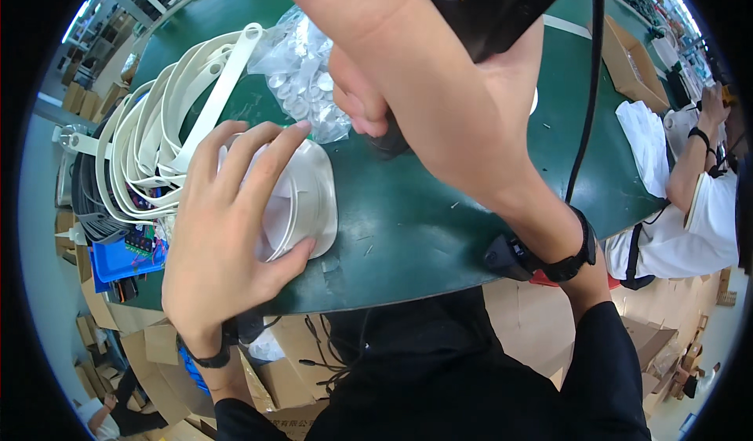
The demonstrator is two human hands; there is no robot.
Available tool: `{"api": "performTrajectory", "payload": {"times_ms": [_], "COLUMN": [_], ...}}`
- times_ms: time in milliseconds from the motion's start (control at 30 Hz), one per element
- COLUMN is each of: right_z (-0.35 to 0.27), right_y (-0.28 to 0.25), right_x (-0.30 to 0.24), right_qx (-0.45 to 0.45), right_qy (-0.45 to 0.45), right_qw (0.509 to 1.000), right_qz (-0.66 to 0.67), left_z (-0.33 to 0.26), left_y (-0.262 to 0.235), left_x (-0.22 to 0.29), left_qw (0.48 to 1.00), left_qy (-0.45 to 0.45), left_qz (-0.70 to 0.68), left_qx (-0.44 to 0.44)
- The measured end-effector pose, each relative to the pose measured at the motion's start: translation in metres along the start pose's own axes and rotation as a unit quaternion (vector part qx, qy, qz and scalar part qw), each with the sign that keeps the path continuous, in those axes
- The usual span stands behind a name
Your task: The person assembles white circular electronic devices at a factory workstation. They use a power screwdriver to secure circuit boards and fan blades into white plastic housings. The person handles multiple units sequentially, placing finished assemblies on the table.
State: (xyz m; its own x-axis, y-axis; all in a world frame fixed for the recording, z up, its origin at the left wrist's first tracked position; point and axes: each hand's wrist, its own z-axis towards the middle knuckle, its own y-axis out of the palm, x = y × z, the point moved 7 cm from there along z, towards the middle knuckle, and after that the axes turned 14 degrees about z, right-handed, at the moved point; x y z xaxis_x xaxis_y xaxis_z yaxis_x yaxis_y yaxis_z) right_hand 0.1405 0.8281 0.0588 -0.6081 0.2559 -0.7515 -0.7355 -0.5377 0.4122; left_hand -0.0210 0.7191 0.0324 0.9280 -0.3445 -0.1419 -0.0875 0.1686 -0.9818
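My left hand (pixel 227 214) grips a white round plastic housing (pixel 320 198) with a squarish flange, its fingers over the top and its thumb against the near rim. The housing rests on the green table (pixel 423 229). Raised close to the camera, my right hand (pixel 447 88) is wrapped round a black tool (pixel 518 18), whose kind I cannot make out because the hand and the frame's upper edge hide much of it. Beyond the housing lies a clear plastic bag (pixel 302 76) of small round transparent parts.
Looped white straps (pixel 230 96) with holed ends pile up at the left, beside a blue tray (pixel 118 262) of wired parts. A black cable (pixel 584 135) hangs right of my right hand. Farther right are a cardboard box (pixel 634 68), white cloth-like material (pixel 642 147) and a co-worker's hand (pixel 712 105).
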Motion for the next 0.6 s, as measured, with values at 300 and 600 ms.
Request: {"api": "performTrajectory", "payload": {"times_ms": [300, 600], "right_z": [-0.003, -0.009], "right_y": [-0.008, -0.024], "right_x": [0.002, -0.012], "right_qx": [0.026, 0.028], "right_qy": [-0.039, -0.109], "right_qw": [0.999, 0.993], "right_qz": [0.002, 0.045], "left_z": [0.006, 0.011], "left_y": [0.0, 0.001], "left_x": [0.012, 0.016], "left_qw": [0.991, 0.994], "left_qy": [0.087, 0.066], "left_qz": [-0.079, -0.084], "left_qx": [0.067, 0.037]}}
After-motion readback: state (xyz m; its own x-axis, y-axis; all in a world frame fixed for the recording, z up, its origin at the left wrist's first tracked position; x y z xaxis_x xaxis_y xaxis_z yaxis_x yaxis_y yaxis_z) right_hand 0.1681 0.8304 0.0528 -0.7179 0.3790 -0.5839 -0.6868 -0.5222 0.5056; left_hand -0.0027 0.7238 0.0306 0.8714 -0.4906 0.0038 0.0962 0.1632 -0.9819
